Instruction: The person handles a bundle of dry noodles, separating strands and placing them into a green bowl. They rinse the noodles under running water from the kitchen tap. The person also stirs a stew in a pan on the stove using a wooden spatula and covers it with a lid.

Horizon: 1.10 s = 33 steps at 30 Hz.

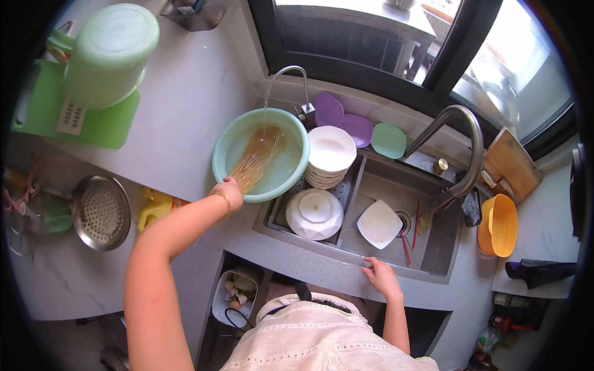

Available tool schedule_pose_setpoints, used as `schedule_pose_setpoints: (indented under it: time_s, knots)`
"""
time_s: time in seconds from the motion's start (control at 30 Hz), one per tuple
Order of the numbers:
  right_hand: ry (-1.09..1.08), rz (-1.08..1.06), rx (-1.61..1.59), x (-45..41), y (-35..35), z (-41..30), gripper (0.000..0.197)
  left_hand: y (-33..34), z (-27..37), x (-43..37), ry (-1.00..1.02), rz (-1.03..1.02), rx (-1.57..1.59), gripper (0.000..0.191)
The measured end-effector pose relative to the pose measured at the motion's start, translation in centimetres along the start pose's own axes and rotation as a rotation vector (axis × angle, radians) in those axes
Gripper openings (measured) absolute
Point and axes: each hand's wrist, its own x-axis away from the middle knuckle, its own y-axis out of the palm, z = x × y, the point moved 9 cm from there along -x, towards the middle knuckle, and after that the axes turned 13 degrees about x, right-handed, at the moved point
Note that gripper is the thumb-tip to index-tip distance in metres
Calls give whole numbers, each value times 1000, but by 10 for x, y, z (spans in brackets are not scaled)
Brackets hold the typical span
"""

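My left hand (pixel 228 194) is closed around one end of a bundle of thin straw-coloured strands (pixel 253 169). The far end of the bundle lies in brownish water inside a pale green plastic basin (pixel 221 139). A thin stream of water runs from a slim curved tap (pixel 291 67) into the basin. My right hand (pixel 383 277) rests by the front rim of the steel sink (pixel 371 178), fingers apart, holding nothing. Near it in the sink lie a white square dish (pixel 380 223) and several red chopsticks (pixel 405 250).
Left of the sink's larger bowl stand stacked white bowls (pixel 332 146) and an upturned white plate (pixel 314 214). A large faucet (pixel 473 139) arches over the sink's right side. An orange colander (pixel 499 225) is at right. A green container (pixel 109 60) stands upside down on the left counter.
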Motion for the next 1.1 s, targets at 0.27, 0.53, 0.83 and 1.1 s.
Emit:
schedule_pose_setpoints:
  time_s: [0.27, 0.53, 0.83, 1.1]
  knots:
    - [-50, 31, 51, 3, -5, -3, 34, 34, -56, 36, -437, 711, 1046, 86]
    - [-67, 48, 79, 10, -2, 1, 34, 40, -63, 40, -443, 791, 1163, 81]
    - [-52, 41, 81, 17, 4, 8, 33, 53, -83, 37, -423, 852, 1198, 76]
    - [-47, 38, 82, 16, -2, 5, 33, 51, -80, 41, -415, 896, 1202, 78]
